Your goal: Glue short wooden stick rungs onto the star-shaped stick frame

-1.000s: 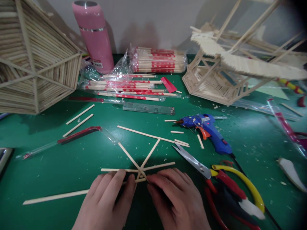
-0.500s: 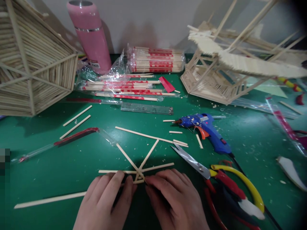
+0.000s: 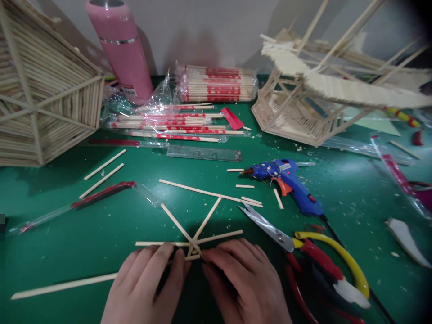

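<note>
Several thin wooden sticks (image 3: 207,219) cross one another low in the middle of the head view, fanning out over the green table. At the left of the crossing, my left hand (image 3: 143,276) is closed with thumb and fingers on a short stick (image 3: 193,258). My right hand (image 3: 246,274) pinches the lower end of a slanting stick (image 3: 176,223) at the right of the crossing. Both fingertip grips are partly hidden. A longer stick (image 3: 64,285) reaches out to the left from beneath my left hand.
Right of the hands lie scissors (image 3: 268,225) and yellow-and-red handled pliers (image 3: 324,256). Behind them sits a blue hot glue gun (image 3: 286,177). Wrapped chopsticks (image 3: 216,85), a pink flask (image 3: 126,54), a ruler (image 3: 204,153) and two stick-built structures (image 3: 293,108) stand or lie farther back.
The whole view has shifted slightly, so things appear a little farther left. Both hands keep the same grip on the sticks, with hardly any movement.
</note>
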The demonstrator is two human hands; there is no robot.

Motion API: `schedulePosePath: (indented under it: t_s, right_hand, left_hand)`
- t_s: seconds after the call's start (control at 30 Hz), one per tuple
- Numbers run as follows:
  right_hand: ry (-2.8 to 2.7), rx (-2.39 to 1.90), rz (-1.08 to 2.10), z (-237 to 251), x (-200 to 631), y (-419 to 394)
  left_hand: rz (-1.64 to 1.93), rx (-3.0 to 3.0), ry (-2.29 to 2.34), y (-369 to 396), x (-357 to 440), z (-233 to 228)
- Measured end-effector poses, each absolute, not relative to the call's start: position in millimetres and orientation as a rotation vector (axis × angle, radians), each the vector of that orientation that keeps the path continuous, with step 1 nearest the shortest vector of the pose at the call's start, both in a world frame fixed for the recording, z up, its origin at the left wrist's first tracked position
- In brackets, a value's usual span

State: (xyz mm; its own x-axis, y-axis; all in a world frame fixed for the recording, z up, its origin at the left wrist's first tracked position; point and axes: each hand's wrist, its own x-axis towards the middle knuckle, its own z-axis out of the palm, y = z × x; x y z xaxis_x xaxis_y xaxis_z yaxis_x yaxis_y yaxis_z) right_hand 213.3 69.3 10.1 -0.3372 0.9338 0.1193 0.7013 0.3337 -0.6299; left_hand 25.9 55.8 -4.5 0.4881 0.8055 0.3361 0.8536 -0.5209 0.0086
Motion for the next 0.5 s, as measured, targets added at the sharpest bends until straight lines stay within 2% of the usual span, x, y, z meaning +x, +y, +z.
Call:
schedulePosePath:
  t_s: [0.5]
  right_hand:
    - [-2.154,-1.428,0.623,9.9,213.5,69.0]
  left_hand:
    - [-0.484,-2.551,-1.571,56.2,29.2,-0.8]
